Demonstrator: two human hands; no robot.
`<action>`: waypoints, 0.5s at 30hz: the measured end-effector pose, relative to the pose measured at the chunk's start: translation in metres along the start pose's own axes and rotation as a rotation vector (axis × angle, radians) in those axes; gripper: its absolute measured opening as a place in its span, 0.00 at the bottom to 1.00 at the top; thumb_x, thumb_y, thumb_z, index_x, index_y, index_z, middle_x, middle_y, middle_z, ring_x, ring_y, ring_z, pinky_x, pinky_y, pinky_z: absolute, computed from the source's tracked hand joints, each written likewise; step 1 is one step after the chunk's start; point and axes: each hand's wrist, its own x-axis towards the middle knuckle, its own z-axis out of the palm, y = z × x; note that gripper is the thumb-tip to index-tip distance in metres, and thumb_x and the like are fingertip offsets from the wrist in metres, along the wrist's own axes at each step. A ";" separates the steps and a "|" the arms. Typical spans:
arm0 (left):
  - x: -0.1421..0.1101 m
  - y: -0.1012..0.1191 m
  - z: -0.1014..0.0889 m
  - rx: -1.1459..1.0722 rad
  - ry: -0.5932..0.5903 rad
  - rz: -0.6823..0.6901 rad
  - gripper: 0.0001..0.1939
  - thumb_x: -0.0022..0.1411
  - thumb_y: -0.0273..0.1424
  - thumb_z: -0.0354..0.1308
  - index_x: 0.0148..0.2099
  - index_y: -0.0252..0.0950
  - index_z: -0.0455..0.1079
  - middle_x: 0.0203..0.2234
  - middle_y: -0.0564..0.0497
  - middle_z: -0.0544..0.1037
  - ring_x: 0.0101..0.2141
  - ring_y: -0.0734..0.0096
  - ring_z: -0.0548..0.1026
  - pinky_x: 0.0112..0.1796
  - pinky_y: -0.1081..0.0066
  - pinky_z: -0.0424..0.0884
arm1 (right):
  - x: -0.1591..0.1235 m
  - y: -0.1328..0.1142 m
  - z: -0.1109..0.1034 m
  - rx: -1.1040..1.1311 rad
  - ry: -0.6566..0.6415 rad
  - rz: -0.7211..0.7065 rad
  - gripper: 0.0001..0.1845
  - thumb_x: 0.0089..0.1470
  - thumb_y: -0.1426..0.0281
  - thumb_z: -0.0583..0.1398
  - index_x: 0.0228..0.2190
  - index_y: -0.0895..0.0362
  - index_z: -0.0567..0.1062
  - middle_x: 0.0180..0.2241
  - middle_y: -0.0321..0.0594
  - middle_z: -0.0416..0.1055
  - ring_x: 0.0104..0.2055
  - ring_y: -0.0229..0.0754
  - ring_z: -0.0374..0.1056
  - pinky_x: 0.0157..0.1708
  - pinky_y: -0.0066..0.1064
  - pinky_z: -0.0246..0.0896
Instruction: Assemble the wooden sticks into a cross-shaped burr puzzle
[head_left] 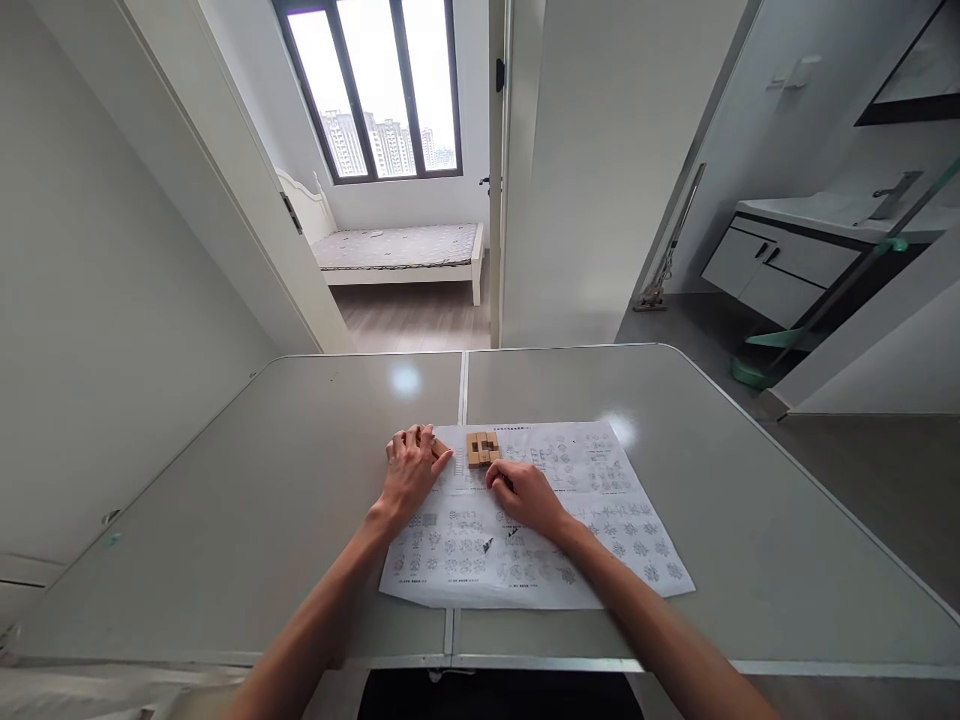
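A small assembled block of wooden puzzle pieces [483, 450], with dark gaps in its middle, sits on a printed paper sheet [577, 510]. My left hand [409, 465] rests at the sheet's upper left edge, its fingers curled over a wooden puzzle piece [439, 448] that shows between fingers and thumb. Most of that piece is hidden. Just below and right of the block is my right hand [525, 492], its fingers curled in. Its fingertips are close to the block's lower edge; whether they touch it or hold something small, I cannot tell.
The sheet is covered with small diagrams and lies on a grey-green table [315, 420] with a pale seam down the middle. Beyond stand a bed [405, 250] under a window, a white door [600, 170], a mop [667, 260] and a sink cabinet [787, 255].
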 end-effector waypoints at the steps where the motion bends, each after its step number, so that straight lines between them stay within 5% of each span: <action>1: 0.000 -0.001 0.001 0.019 0.005 -0.009 0.28 0.69 0.45 0.58 0.66 0.39 0.65 0.59 0.37 0.72 0.56 0.45 0.68 0.55 0.50 0.67 | 0.000 0.000 0.000 -0.002 -0.002 0.000 0.11 0.57 0.76 0.54 0.29 0.53 0.75 0.30 0.36 0.78 0.32 0.42 0.71 0.35 0.30 0.58; 15: -0.006 -0.008 -0.001 -0.028 0.064 0.009 0.30 0.69 0.46 0.57 0.65 0.35 0.63 0.57 0.36 0.75 0.55 0.44 0.71 0.55 0.50 0.68 | -0.002 -0.004 -0.001 -0.018 -0.008 0.010 0.11 0.56 0.76 0.54 0.29 0.52 0.75 0.30 0.36 0.78 0.31 0.42 0.71 0.33 0.29 0.58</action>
